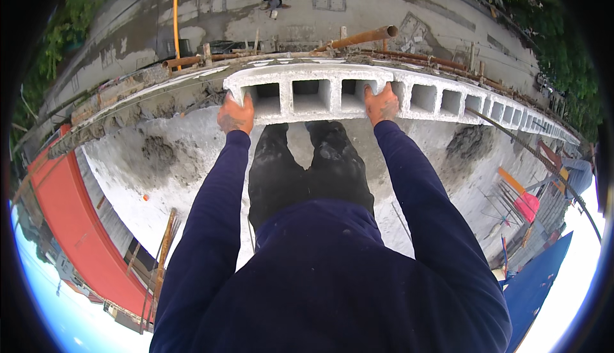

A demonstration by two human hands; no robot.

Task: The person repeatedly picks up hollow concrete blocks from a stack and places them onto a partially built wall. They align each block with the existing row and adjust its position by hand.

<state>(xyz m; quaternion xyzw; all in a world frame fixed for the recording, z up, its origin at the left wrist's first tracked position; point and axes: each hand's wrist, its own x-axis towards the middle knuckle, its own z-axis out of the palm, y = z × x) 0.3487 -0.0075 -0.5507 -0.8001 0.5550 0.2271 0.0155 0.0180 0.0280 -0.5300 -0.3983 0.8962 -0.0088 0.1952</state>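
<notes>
A pale grey hollow concrete block (pixel 286 99) lies across in front of me, its square cells facing up. My left hand (pixel 236 115) grips its left end, fingers curled over the end wall. At the other end my right hand (pixel 382 104) is closed round the block's right edge, fingertips in the cell opening. The block lines up with a row of similar blocks (pixel 436 100) that runs off to the right; whether it touches them is hard to tell behind my right hand. To its left runs a bed of rough wet mortar (pixel 185 99).
Mortar heaps (pixel 153 154) lie on the pale slab to either side. A bent rebar (pixel 543 148) crosses the row at right. Beyond the wall, a rusty pipe (pixel 361 39) and a drop to the street, where a person (pixel 274 1) is. Another person (pixel 579 175) is at far right.
</notes>
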